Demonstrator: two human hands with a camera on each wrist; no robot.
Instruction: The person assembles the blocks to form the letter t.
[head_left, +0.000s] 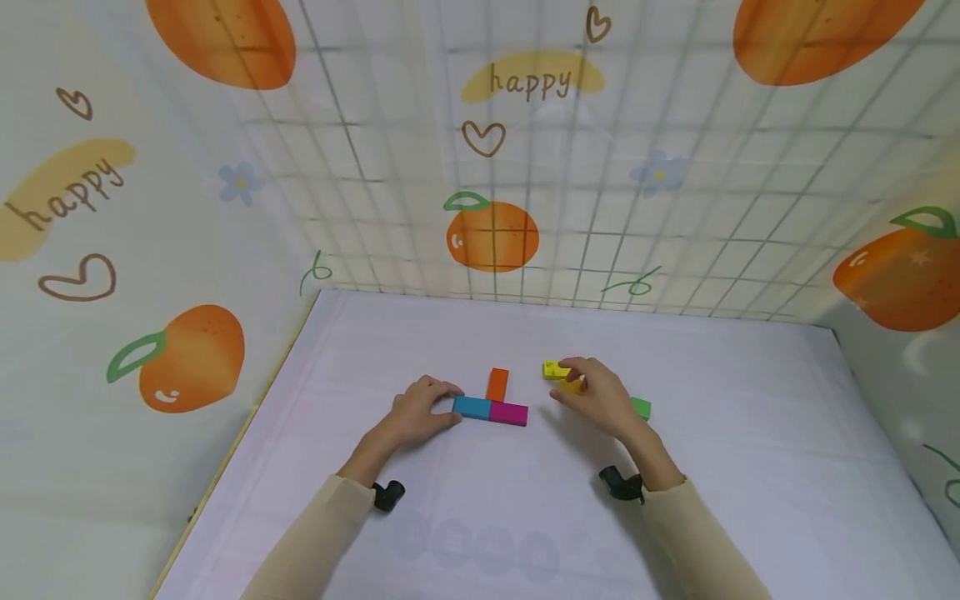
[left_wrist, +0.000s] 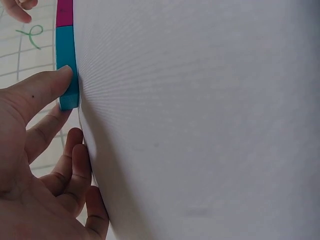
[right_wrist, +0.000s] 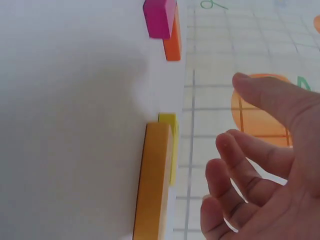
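My left hand (head_left: 415, 414) pinches the left end of a blue block (head_left: 471, 407), its thumb on the front side in the left wrist view. A magenta block (head_left: 510, 414) lies end to end with the blue one. Behind their joint, an orange block (head_left: 497, 384) points away from me. Over a yellow block (head_left: 552, 370) and an amber block (right_wrist: 154, 185), my right hand (head_left: 600, 398) hovers with fingers apart. Nothing is in its grasp in the right wrist view. The amber block lies just in front of the yellow one, mostly hidden by the hand in the head view.
A green block (head_left: 641, 407) lies right of my right hand, partly covered by it. The white tabletop (head_left: 480, 475) ends at the back against an upright cloth (head_left: 405, 225) printed with oranges and a grid. Similar cloth stands at both sides.
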